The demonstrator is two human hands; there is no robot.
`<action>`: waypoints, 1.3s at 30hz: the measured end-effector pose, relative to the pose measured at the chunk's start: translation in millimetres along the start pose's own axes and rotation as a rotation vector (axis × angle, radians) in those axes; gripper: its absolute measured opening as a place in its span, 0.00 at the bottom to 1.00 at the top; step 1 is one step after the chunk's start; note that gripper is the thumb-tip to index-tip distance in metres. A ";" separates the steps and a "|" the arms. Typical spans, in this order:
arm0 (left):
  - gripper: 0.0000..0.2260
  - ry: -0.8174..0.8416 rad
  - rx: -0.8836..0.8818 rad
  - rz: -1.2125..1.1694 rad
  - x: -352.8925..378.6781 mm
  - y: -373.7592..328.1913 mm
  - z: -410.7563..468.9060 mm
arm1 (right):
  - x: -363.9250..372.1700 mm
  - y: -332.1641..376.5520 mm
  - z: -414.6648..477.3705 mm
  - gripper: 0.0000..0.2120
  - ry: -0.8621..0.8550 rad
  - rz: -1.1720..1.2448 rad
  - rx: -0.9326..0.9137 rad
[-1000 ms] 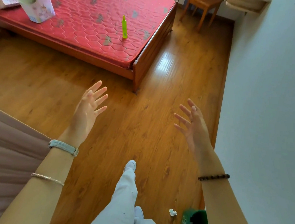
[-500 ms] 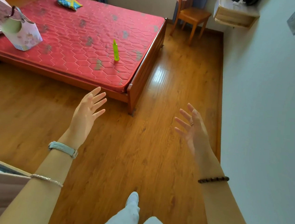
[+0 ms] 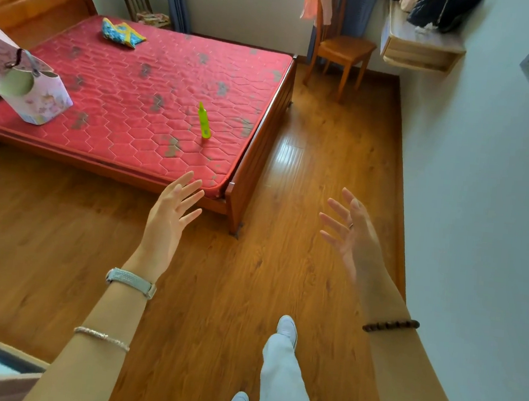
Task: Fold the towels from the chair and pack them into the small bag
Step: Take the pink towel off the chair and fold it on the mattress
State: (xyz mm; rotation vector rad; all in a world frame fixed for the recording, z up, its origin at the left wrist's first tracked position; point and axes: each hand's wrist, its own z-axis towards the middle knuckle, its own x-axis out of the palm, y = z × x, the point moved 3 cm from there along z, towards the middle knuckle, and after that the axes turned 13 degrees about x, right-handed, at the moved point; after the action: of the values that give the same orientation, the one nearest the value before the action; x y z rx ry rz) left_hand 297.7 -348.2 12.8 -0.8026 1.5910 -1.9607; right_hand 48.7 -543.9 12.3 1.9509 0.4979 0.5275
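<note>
1. Since half a second ago: view lifted and pushed forward, with more of the far end of the room in sight; chair [image 3: 341, 52] now wholly visible past the foot of the bed [image 3: 156, 101], and a stride under way across the wooden floor [image 3: 251, 263].
2. Left hand [image 3: 167, 220]: raised at chest height, fingers spread, holding nothing.
3. Right hand [image 3: 351, 235]: likewise raised, fingers splayed, palm turned inward, empty.
4. Towels [image 3: 315, 3]: draped over the chair's backrest, far ahead, against the back wall; only a pale orange and a whitish fold showing, top cut off by the frame edge. Exact count impossible to tell.
5. Small bag [image 3: 40, 97]: standing on the red mattress near the left edge, pale with a printed pattern, handle up; well apart from the chair. Whether open at the top: hard to tell from here.
6. Also on the mattress: a green bottle [image 3: 204, 121] upright near the middle, a patterned cloth [image 3: 121, 32] at the far side.
7. Likely handling: light, limp, not slippery, nothing fragile. Will sag and trail unless spread. Best taken by pinching two top corners, one per hand, lifted clear of the backrest, then laid flat on the mattress for folding.
8. Likely packing: soft-sided bag apt to tip; worth steadying by the rim with one hand while sliding the folded stack in with the other.
</note>
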 end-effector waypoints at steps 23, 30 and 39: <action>0.23 -0.064 0.039 -0.081 132.0 49.9 229.8 | -73.5 125.0 236.8 0.39 0.074 -0.005 0.008; 0.22 -0.086 0.058 -0.124 142.1 58.9 298.2 | -76.0 150.9 298.5 0.45 0.055 -0.038 0.008; 0.21 -0.107 0.051 -0.219 147.0 90.4 431.1 | -61.1 199.5 417.9 0.34 0.017 -0.054 -0.001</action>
State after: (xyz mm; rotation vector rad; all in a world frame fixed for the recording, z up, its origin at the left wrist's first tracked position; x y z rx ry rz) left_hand 498.3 -767.0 8.7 -1.0809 1.4373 -2.0608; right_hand 256.1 -962.3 20.3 1.9283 0.5601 0.5101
